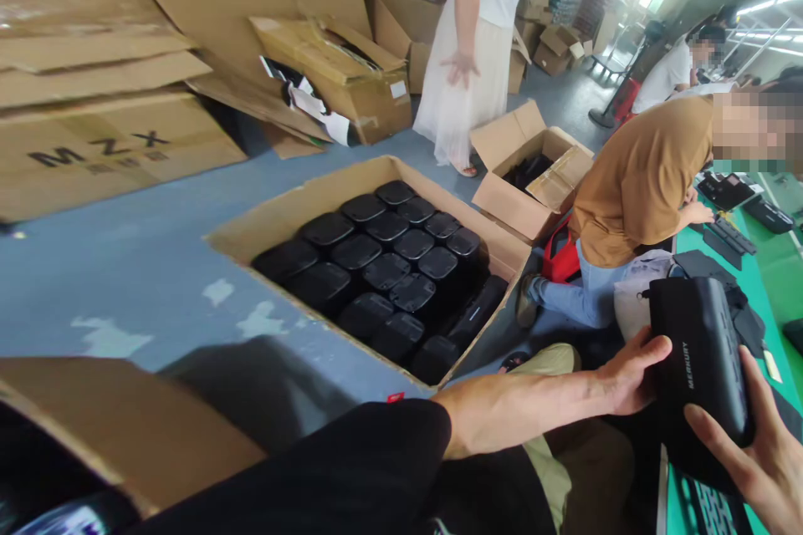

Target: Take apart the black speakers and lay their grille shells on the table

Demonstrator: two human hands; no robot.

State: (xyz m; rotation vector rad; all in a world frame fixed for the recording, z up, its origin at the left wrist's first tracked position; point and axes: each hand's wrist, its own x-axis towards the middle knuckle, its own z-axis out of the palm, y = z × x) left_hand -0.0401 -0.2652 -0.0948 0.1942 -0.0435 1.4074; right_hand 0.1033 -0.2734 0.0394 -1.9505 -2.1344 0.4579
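– Sleeve (314,476) is seen nearest; where is the device (696,322) held?
– Near the bench (756,263), between left hand (633,372) and right hand (765,439), both half-curled round its sides. Probably stiff, slippery; opposite sides should be gripped.

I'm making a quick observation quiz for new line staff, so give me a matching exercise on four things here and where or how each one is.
1. MERKURY unit
2. MZX carton
3. Large open carton
4. Green work surface

A. Holds rows of black units
B. Bears loose black parts, at the right
C. Held between left hand and right hand
D. At the far left, lettering showing

Pairs: 1-C, 2-D, 3-A, 4-B
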